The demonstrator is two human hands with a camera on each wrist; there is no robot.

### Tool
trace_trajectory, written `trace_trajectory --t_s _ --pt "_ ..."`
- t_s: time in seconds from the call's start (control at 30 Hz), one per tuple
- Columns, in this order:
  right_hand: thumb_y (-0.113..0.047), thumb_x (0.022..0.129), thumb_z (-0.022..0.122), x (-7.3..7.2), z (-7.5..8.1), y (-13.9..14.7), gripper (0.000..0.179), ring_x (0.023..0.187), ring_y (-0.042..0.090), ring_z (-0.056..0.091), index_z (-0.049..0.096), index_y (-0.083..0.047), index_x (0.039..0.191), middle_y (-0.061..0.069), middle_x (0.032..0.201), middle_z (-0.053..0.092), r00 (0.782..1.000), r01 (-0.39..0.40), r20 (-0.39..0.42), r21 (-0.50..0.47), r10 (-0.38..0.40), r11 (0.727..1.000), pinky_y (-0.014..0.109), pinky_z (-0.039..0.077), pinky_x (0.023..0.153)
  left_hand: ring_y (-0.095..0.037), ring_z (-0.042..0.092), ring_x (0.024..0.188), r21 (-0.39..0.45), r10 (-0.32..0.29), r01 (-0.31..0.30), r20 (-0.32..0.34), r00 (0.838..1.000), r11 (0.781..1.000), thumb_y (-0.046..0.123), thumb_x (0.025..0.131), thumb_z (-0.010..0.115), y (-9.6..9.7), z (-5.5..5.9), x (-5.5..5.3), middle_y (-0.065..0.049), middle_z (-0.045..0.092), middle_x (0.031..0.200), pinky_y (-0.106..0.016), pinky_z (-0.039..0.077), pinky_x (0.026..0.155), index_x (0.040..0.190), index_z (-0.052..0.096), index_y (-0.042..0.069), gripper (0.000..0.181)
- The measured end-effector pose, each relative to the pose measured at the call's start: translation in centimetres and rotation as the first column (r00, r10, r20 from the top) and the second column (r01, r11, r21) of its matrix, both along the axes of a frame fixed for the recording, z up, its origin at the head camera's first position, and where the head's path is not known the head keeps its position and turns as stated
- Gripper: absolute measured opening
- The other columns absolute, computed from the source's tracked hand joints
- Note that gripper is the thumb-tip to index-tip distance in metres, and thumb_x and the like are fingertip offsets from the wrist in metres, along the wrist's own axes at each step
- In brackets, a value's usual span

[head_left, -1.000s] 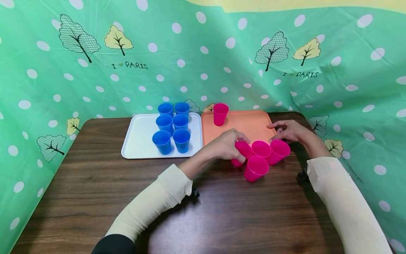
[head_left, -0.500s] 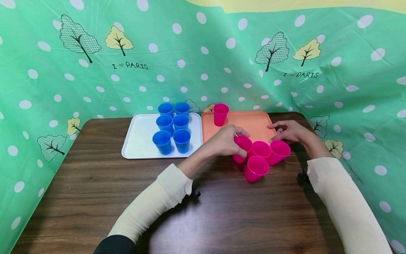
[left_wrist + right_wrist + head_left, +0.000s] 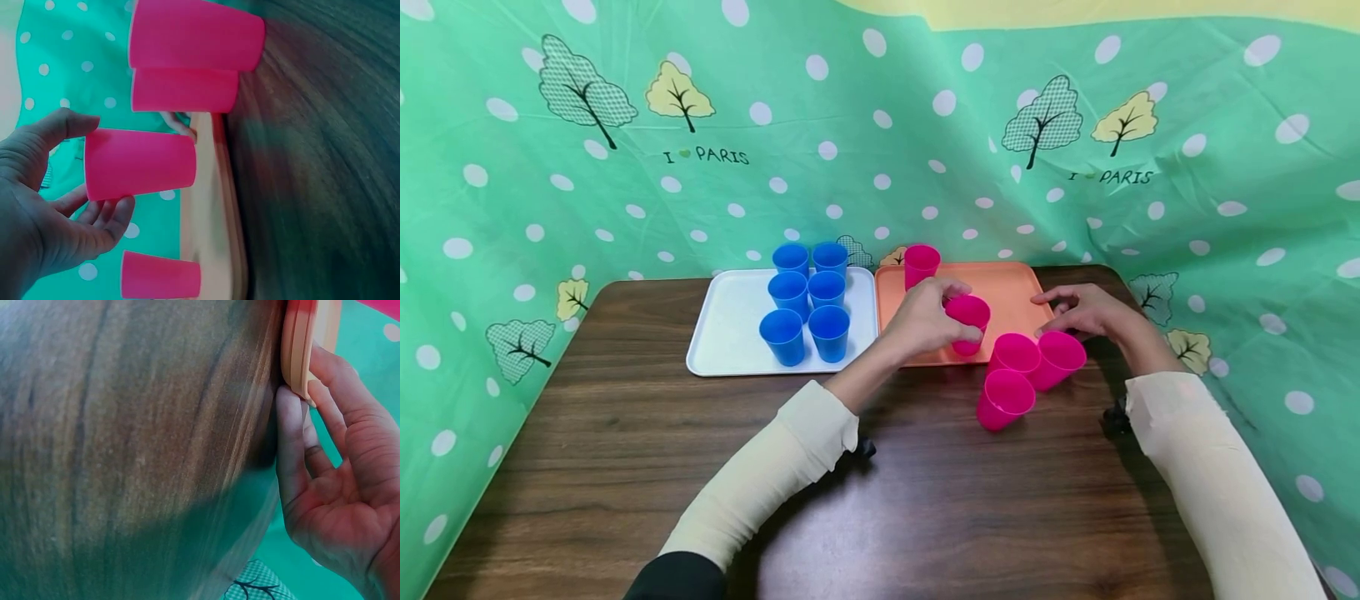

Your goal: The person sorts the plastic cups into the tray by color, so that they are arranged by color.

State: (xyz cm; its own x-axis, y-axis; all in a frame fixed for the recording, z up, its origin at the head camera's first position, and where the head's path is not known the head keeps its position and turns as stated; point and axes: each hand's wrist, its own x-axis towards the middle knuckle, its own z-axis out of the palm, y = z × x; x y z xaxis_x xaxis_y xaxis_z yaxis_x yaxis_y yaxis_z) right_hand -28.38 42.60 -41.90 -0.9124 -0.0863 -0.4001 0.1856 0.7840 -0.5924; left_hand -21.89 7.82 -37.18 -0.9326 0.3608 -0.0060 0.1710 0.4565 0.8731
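Observation:
My left hand [image 3: 925, 318] grips a pink cup [image 3: 967, 312] by its upper part, fingers on one side and thumb on the other. This cup [image 3: 140, 162] overlaps the front of the orange tray [image 3: 1007, 287] in the head view. A second pink cup [image 3: 921, 262] stands at the tray's back left. Three more pink cups [image 3: 1006, 402] stand close together on the table in front of the tray's right half. My right hand [image 3: 1086, 310] pinches the tray's right edge; in the right wrist view the thumb and fingers meet its rim [image 3: 297, 359].
To the left, a white tray [image 3: 730, 321] adjoins the orange one and bears two columns of blue cups [image 3: 829, 333]. Both trays lie toward the back of a dark wooden table [image 3: 962, 508]. A green dotted cloth [image 3: 820, 183] hangs behind and at the sides.
My left hand has lifted a pink cup from the left of the group and carried it up and slightly left, over the orange tray. The right hand has stayed at the tray's edge.

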Motion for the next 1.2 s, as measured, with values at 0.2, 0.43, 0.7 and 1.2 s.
trace_trajectory --t_s 0.2,0.43,0.7,1.2 --pt "-0.032 0.091 0.097 0.0 0.1 0.0 0.081 0.088 0.024 0.060 0.062 -0.005 0.158 -0.001 0.087 0.062 1.000 0.000 0.000 -0.006 0.000 1.000 0.032 0.064 0.071 -0.023 0.063 0.124 0.023 0.078 -0.078 -0.005 0.997 0.997 0.020 0.078 0.100 0.3 -1.0 -0.7 -0.007 0.067 0.139 -0.036 0.069 0.086 0.146 0.070 0.011 0.075" --pt "-0.032 0.090 0.098 0.0 0.0 -0.1 0.081 0.086 0.022 0.060 0.063 -0.005 0.158 -0.002 0.087 0.062 1.000 -0.006 -0.004 -0.013 0.006 1.000 0.032 0.062 0.070 -0.027 0.064 0.130 0.016 0.151 -0.151 -0.013 0.988 0.988 0.021 0.081 0.098 0.9 -2.2 -1.4 -0.010 0.069 0.144 -0.040 0.069 0.093 0.147 0.070 0.008 0.073" --pt "-0.031 0.091 0.097 -0.1 -0.1 0.0 0.080 0.085 0.021 0.059 0.062 -0.005 0.159 -0.002 0.087 0.061 1.000 -0.010 -0.006 -0.017 0.010 1.000 0.031 0.061 0.068 -0.026 0.064 0.129 0.004 0.201 -0.201 -0.027 0.979 0.980 0.023 0.085 0.097 1.7 -2.8 -1.9 -0.010 0.068 0.144 -0.038 0.069 0.094 0.148 0.068 0.007 0.070" --pt "-0.033 0.091 0.097 -0.2 -0.4 0.2 0.080 0.084 0.022 0.058 0.063 -0.006 0.158 -0.001 0.088 0.060 1.000 -0.015 -0.013 -0.001 0.015 1.000 0.030 0.059 0.066 -0.027 0.065 0.131 0.035 0.217 -0.216 -0.033 0.976 0.976 0.018 0.087 0.098 2.4 -3.5 -2.0 -0.011 0.066 0.144 -0.040 0.070 0.096 0.153 0.065 0.008 0.074"
